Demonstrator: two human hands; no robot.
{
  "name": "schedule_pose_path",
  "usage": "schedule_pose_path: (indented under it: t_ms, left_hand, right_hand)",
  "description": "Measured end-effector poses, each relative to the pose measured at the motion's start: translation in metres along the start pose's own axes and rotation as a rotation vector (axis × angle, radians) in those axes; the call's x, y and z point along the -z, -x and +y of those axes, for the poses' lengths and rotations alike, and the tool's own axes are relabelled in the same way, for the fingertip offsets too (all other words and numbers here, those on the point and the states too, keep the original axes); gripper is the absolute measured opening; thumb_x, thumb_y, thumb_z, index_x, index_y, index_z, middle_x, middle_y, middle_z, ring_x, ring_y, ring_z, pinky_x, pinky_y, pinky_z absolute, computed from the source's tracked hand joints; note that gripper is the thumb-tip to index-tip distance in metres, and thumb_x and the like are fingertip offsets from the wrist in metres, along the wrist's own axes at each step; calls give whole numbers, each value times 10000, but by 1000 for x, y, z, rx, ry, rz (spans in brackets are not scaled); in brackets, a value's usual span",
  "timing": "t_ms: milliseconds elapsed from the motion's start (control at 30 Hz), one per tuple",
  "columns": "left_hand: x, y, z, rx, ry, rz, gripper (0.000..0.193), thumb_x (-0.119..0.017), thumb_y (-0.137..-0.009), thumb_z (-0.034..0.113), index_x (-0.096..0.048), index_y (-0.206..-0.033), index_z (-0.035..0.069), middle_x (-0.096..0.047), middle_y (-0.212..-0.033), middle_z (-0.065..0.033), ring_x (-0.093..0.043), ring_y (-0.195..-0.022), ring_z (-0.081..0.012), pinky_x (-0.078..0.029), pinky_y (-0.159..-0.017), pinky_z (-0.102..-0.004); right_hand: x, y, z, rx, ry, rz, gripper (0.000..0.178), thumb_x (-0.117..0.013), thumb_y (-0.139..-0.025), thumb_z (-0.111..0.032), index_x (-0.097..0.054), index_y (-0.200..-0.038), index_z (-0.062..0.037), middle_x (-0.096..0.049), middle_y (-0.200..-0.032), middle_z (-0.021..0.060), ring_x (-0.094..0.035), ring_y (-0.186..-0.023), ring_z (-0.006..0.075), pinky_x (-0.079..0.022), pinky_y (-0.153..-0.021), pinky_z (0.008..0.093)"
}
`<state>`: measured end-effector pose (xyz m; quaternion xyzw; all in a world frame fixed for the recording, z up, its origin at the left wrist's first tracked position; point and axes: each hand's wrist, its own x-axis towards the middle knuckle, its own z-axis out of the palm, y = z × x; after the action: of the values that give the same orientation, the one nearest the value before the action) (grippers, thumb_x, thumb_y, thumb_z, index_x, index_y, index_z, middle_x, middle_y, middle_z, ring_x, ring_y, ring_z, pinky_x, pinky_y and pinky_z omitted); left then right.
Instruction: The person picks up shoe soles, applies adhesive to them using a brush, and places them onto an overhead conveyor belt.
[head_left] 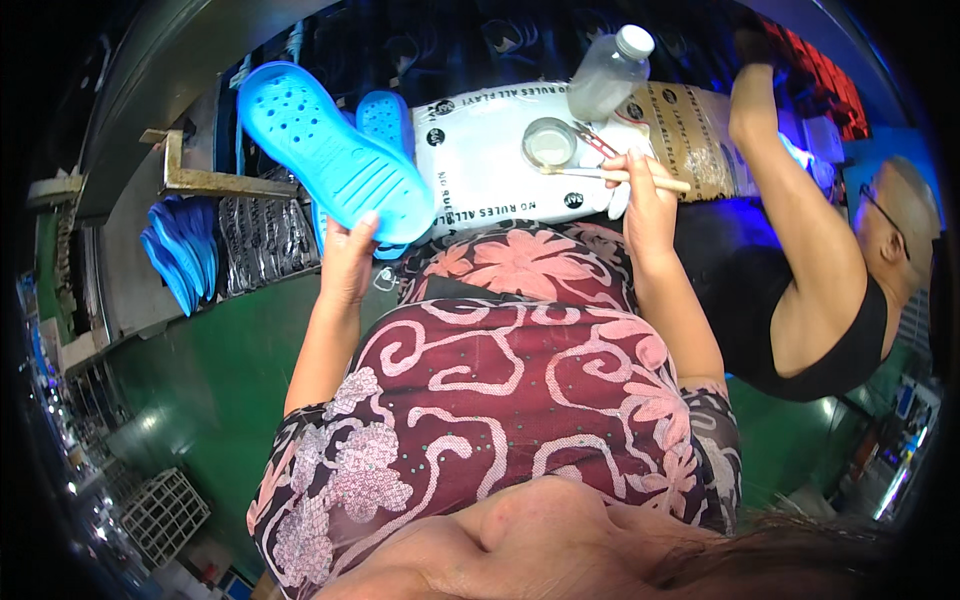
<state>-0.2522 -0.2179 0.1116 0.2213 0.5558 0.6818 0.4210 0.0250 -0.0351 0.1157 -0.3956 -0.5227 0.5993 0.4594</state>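
My left hand (350, 258) grips the heel end of a bright blue shoe sole (335, 150), thumb on top. The sole is tilted up, with small holes toward its toe and grooves across the middle. My right hand (648, 205) pinches a thin brush (600, 174) with a pale wooden handle. The brush's tip is at the near rim of a round clear jar (549, 146) holding something whitish. Beside the jar lies a slim red tool (597, 142), partly hidden by my fingers. Another blue sole (384, 122) sits behind the held one.
The jar stands on a white wrapped package (465, 160), alongside a clear bottle (608, 80) with a white cap. A brown package (695, 140) lies to the right. Several blue soles (183, 250) are stacked at left near a metal bracket (215, 180). A co-worker (815, 290) reaches forward at right.
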Motion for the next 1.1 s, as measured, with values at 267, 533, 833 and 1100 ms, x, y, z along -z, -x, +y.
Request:
schedule_pose_path:
  t_ms: [267,533,833,1100]
  left_hand:
    - [-70,-14,-4,-256,-470,-91,396,-612,-800,71,-439,-1140,-36,-566,-1050,-125,-553,-948,-173,-441,-837,-305]
    - [-86,-13,-1,-324,-418,-120,388,-612,-787,49,-443,-1120,-58,-584,-1023,-135,-573,-911,-176,-451,-823,-299]
    - [-83,-17,0,-403,-481,-86,358,-619,-754,39,-480,-1071,-57,-611,-954,-124,-587,-843,-154,-466,-775,-285]
    - [-81,-17,-5,-394,-495,-98,342,-627,-733,38,-497,-1040,-37,-619,-906,-99,-581,-804,-138,-467,-733,-275]
  right_hand:
    - [-30,11,-31,503,275,-247,269,-517,-873,-138,-621,-672,8,-593,-612,75,-543,-590,179,-425,-606,288]
    - [-33,13,-27,666,453,-294,219,-548,-834,-124,-614,-639,-47,-603,-618,43,-549,-604,211,-404,-751,332]
    - [-30,11,-22,706,497,-245,190,-595,-788,-137,-616,-615,-60,-554,-564,59,-511,-564,233,-374,-620,320]
    - [-36,9,-23,724,573,-288,179,-600,-786,-154,-620,-623,-82,-559,-579,36,-527,-590,214,-397,-757,346]
